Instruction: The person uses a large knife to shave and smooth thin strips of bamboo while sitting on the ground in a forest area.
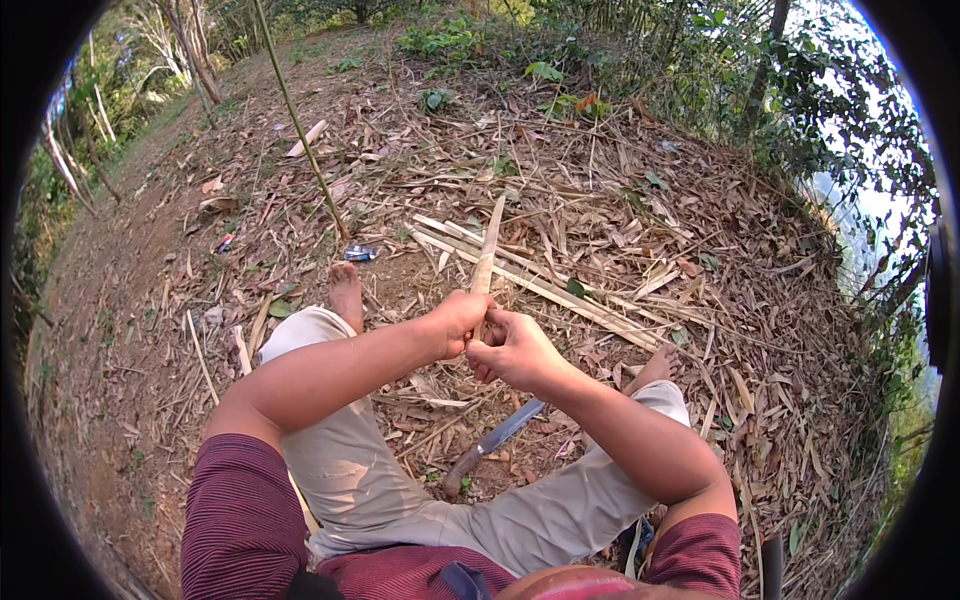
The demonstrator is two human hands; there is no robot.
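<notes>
I sit on the ground with both knees up. My left hand (pixel 460 320) is closed around the lower end of a thin split bamboo strip (pixel 489 245) that points up and away from me. My right hand (pixel 512 348) pinches the same strip just below, touching the left hand. A long knife (pixel 492 445) with a dark blade and wooden handle lies on the ground between my legs, held by neither hand.
More pale split bamboo strips (pixel 545 290) lie in a loose bundle just beyond my hands. Dry leaves and bamboo scraps cover the slope. A thin green stalk (pixel 300 130) stands at the left, a small blue object (pixel 358 254) near my left foot, trees on the right.
</notes>
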